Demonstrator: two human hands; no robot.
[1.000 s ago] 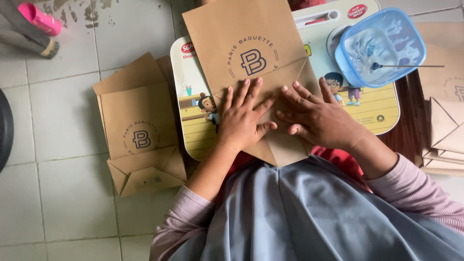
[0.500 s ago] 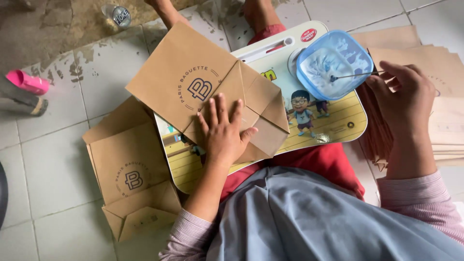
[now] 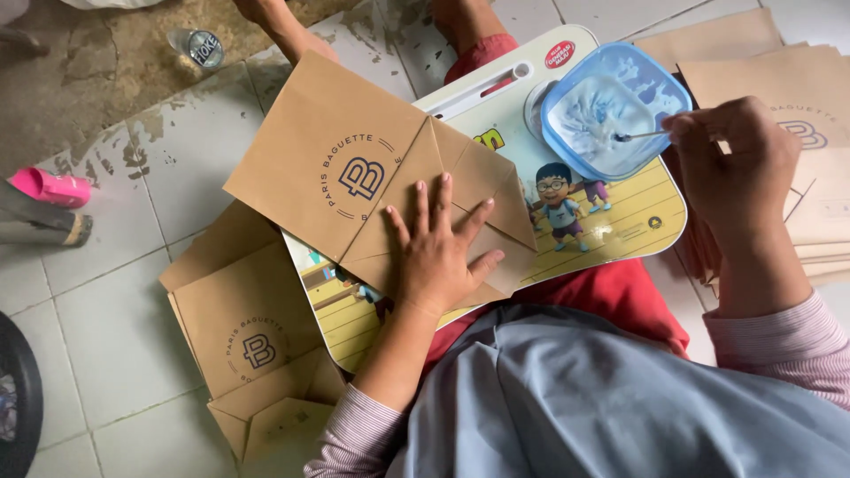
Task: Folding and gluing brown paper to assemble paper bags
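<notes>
My left hand lies flat, fingers spread, on the folded bottom flaps of a brown paper bag. The bag rests on a cartoon-printed lap board across my lap. My right hand is up at the right, fingers pinched on a thin stick. The stick's tip reaches into a blue square container holding white paste, which stands on the board's far right corner.
Finished brown bags are piled on the tiled floor at my left. A stack of flat brown sheets lies at the right. Another person's limbs show at the top. A small bottle and a pink slipper lie at the far left.
My right hand left the bag, moved right to the blue container and took hold of the stick. The bag turned slantwise under my left hand, which stayed pressed on it.
</notes>
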